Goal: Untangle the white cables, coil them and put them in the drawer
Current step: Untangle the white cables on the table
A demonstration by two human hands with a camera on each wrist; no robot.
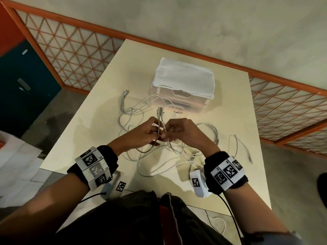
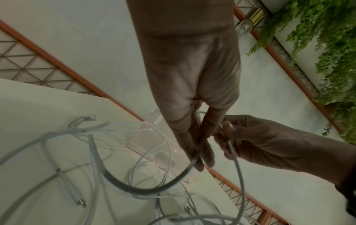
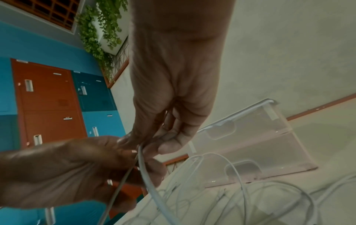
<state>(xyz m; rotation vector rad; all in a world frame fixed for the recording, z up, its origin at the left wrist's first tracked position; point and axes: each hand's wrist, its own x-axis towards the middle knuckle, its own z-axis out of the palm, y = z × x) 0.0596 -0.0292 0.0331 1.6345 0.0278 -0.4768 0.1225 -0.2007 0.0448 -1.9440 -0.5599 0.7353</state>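
Several white cables (image 1: 159,156) lie tangled on the cream table (image 1: 238,183). Both hands meet above the tangle. My left hand (image 1: 157,137) pinches one white cable, and my right hand (image 1: 168,135) pinches another beside it. Two plug ends (image 1: 160,110) stick up above the fingers. In the left wrist view the left hand (image 2: 194,144) holds a cable that loops down to the tangle (image 2: 92,152). In the right wrist view the right hand (image 3: 154,141) grips a cable next to the left hand (image 3: 77,175). A clear drawer unit (image 1: 184,99) with shut drawers stands behind.
A white cloth (image 1: 184,76) covers the drawer unit's top. One loose cable (image 1: 123,101) lies at the left and another (image 1: 242,145) at the right. A white adapter (image 1: 184,169) sits near the front edge. Teal lockers (image 1: 21,85) and an orange lattice railing (image 1: 70,50) stand beyond the table.
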